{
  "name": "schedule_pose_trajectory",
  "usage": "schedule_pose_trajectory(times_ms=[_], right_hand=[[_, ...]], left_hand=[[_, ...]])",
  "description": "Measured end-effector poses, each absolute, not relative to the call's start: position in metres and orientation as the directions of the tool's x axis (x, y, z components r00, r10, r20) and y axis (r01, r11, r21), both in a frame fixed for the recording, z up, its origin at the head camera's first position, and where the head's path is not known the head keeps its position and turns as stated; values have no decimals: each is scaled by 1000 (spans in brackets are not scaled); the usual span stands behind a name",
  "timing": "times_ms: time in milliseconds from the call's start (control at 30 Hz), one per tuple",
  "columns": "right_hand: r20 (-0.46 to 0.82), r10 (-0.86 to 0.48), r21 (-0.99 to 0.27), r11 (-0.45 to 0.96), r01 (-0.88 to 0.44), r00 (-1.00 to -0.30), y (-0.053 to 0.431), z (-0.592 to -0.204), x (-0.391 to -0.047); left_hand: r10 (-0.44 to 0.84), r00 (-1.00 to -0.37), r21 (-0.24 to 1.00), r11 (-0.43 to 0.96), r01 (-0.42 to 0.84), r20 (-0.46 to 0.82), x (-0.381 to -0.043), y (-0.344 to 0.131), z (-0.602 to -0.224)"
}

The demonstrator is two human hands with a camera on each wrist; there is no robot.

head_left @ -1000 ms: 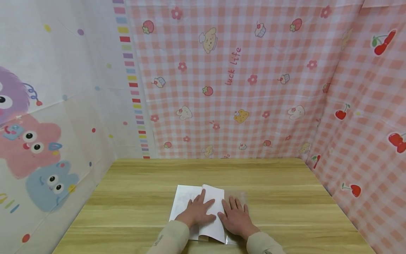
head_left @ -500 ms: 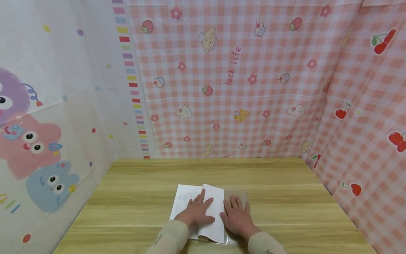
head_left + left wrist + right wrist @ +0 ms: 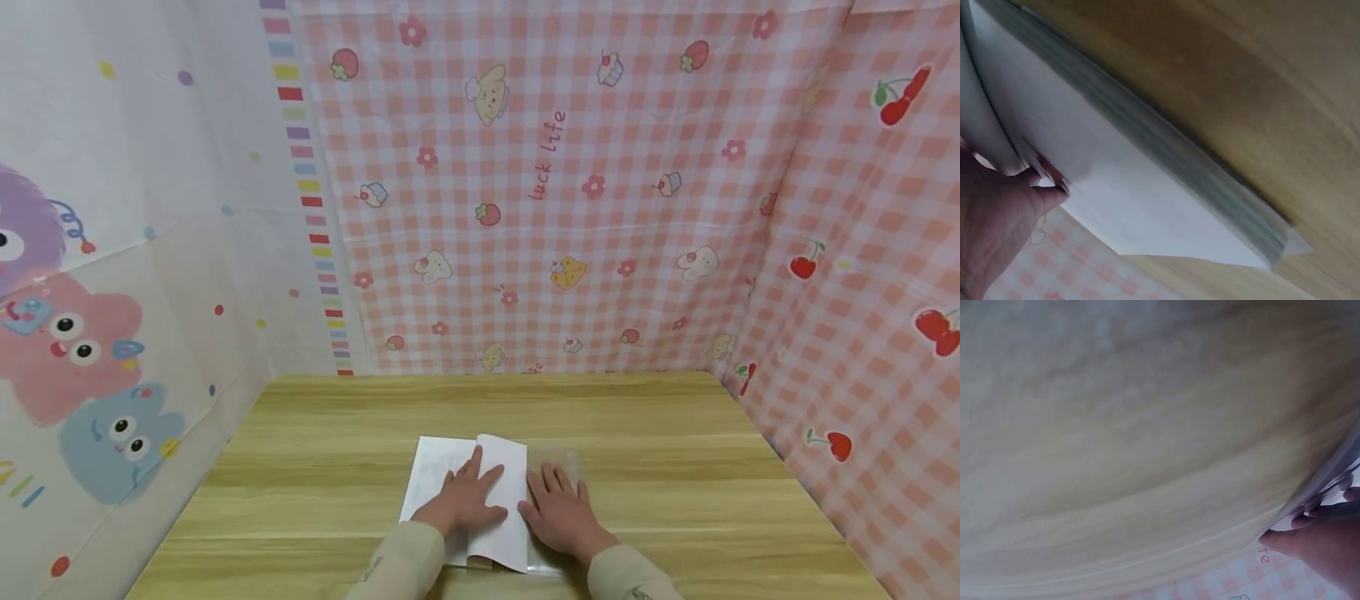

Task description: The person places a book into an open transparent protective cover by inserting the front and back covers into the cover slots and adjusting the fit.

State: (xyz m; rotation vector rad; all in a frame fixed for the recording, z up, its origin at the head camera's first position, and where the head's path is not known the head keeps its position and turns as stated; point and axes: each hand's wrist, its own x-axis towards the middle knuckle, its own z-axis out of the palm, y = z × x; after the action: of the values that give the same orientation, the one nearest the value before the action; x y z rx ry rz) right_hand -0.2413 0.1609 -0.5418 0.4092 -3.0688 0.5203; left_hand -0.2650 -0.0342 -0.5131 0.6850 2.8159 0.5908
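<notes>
A thick book (image 3: 437,461) with white pages lies on the table, its page edges (image 3: 1147,140) showing in the left wrist view. Over its right part lies a white leaf (image 3: 510,471), its near edge curling up a little. My left hand (image 3: 465,504) rests on the book and this leaf with fingers spread. To the right, a clear plastic sheet (image 3: 553,457) extends past the leaf. On that sheet my right hand (image 3: 558,512) lies flat, fingers forward, thumb near the leaf's edge. How the sheet joins the book is hidden.
The wood-grain table (image 3: 337,467) surrounds the book. A pink checked cloth (image 3: 555,250) hangs behind it and continues along the right side. At the left hangs a white cloth (image 3: 225,267) with cartoon figures.
My right hand has shifted very slightly to the right over the clear sheet. The left hand and the book stay in place.
</notes>
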Motion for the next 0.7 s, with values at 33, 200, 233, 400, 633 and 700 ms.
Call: schedule_pose_trajectory(times_ms=[33,200,233,400,633,700], right_hand=[[42,-253,-323,912,-253,-966,161,-541,-241],[28,-246,-328,913,-241,-969,158,-538,-240],[21,-245,-328,914,-238,-969,158,-537,-240],[26,-238,-334,913,-233,-971,157,-539,-239],[37,-246,-304,920,-245,-969,158,-544,-239],[14,-247,-313,919,-239,-969,159,-541,-239]], left_hand=[[477,-875,418,813,406,-78,-265,-35,-514],[485,-868,423,812,402,-107,-265,-34,-513],[482,-869,417,817,398,-115,-265,-33,-513],[463,-881,343,847,407,-98,-261,-27,-512],[477,-874,385,827,410,-95,-267,-30,-520],[485,-868,452,801,392,-106,-271,-34,-522]])
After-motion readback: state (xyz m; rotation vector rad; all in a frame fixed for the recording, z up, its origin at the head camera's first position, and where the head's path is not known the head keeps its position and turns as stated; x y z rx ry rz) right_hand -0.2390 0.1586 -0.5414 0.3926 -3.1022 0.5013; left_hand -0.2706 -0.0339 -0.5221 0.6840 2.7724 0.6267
